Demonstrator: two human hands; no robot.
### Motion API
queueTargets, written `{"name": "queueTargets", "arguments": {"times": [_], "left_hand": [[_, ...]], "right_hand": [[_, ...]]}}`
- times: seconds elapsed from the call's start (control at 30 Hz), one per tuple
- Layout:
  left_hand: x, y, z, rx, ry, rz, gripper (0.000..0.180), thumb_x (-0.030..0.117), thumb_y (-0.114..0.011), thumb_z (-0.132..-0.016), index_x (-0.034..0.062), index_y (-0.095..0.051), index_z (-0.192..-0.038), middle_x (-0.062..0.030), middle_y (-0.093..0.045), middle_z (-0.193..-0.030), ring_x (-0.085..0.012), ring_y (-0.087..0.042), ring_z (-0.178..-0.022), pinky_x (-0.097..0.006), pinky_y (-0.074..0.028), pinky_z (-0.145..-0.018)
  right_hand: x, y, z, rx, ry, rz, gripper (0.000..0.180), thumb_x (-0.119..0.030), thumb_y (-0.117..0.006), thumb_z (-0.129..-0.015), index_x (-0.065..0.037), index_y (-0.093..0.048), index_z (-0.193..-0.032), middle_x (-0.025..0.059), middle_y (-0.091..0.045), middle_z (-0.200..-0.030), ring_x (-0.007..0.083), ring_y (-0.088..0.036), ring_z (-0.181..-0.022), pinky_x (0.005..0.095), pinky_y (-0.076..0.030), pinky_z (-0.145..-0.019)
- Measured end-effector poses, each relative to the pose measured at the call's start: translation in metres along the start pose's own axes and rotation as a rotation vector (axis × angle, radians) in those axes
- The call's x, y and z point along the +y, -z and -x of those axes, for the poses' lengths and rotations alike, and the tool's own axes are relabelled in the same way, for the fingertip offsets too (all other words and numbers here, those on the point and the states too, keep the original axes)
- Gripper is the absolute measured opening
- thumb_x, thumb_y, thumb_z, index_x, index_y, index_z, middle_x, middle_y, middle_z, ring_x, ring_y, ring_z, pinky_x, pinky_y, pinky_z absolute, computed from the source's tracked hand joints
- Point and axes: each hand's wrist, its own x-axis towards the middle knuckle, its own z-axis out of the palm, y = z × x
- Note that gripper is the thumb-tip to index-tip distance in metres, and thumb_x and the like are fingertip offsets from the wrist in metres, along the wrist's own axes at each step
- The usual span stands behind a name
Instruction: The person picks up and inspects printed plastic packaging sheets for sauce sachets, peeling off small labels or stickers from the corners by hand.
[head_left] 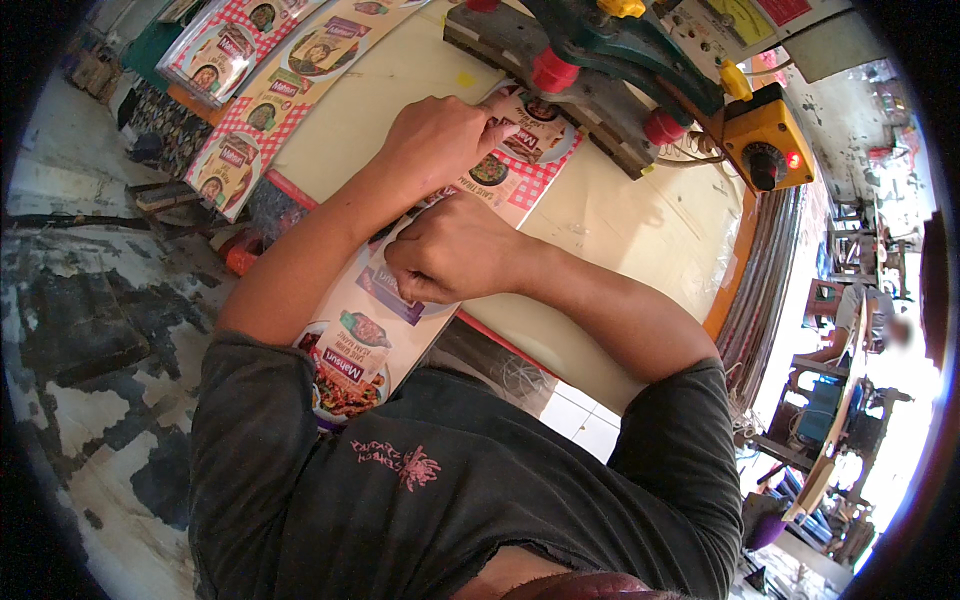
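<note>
A long printed plastic strip (518,185) with food pictures and red checks runs across the cream tabletop (620,250), from a dark bar to my lap. My left hand (440,140) rests on its far end close to the bar, thumb and forefinger stretched out and apart; the other fingers are hidden. Nearer to me, my right hand (455,250) is closed in a fist over the middle of the strip. Whatever its curled fingers hold, if anything, is hidden. The strip's near end bends down against my dark shirt.
A green press frame with red knobs (553,70) carries the dark bar (610,135). At its right is a yellow control box (768,140) with a black knob and a lit red lamp. More printed strips (235,155) hang over the table's left side.
</note>
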Motion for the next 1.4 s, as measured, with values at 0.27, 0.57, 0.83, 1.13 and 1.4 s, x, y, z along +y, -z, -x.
{"name": "queueTargets", "arguments": {"times": [0.27,0.57,0.83,1.13,1.4], "left_hand": [[0.0,0.0,0.0,0.028,0.007,0.035,0.049,0.056,-0.05,-0.105,0.0183,-0.074,-0.126,-0.0232,-0.07,-0.072,-0.0448,-0.071,-0.071,-0.056,-0.059,-0.067],[0.005,0.004,0.003,0.069,0.011,0.021,0.053,0.052,-0.057,-0.103,0.0062,-0.078,-0.088,-0.0193,-0.071,-0.071,-0.0394,-0.072,-0.069,-0.05,-0.059,-0.065],[0.003,0.004,0.001,-0.005,0.022,0.028,0.048,0.054,-0.052,-0.105,0.0136,-0.075,-0.118,-0.0244,-0.07,-0.074,-0.0453,-0.071,-0.072,-0.056,-0.058,-0.068],[0.006,0.006,0.004,0.081,0.001,-0.006,0.052,0.052,-0.057,-0.103,0.005,-0.077,-0.092,-0.0194,-0.071,-0.071,-0.0391,-0.072,-0.067,-0.05,-0.059,-0.063],[0.008,0.006,0.006,0.082,0.013,-0.028,0.052,0.051,-0.057,-0.103,0.0052,-0.077,-0.088,-0.0196,-0.071,-0.07,-0.039,-0.072,-0.067,-0.049,-0.059,-0.063]], "right_hand": [[0.0,-0.001,0.0,0.013,-0.008,0.01,0.02,-0.023,-0.068,-0.08,-0.008,-0.058,-0.07,0.0102,-0.064,-0.068,0.033,-0.064,-0.064,0.0464,-0.05,-0.06],[0.001,-0.001,-0.001,0.034,0.012,0.007,0.021,-0.023,-0.068,-0.079,-0.009,-0.058,-0.068,0.01,-0.064,-0.066,0.032,-0.064,-0.063,0.0455,-0.05,-0.059],[0.001,0.0,0.0,0.017,-0.015,-0.003,0.022,-0.023,-0.068,-0.08,-0.01,-0.057,-0.068,0.0087,-0.064,-0.065,0.0313,-0.065,-0.062,0.0453,-0.049,-0.058],[0.0,-0.001,0.0,0.015,-0.008,0.009,0.022,-0.024,-0.068,-0.081,-0.01,-0.058,-0.067,0.0091,-0.065,-0.066,0.0316,-0.065,-0.062,0.0452,-0.05,-0.057],[0.001,-0.004,0.002,0.05,0.011,0.015,0.022,-0.023,-0.068,-0.08,-0.01,-0.057,-0.066,0.0097,-0.064,-0.065,0.0319,-0.065,-0.061,0.0452,-0.049,-0.056]]}}
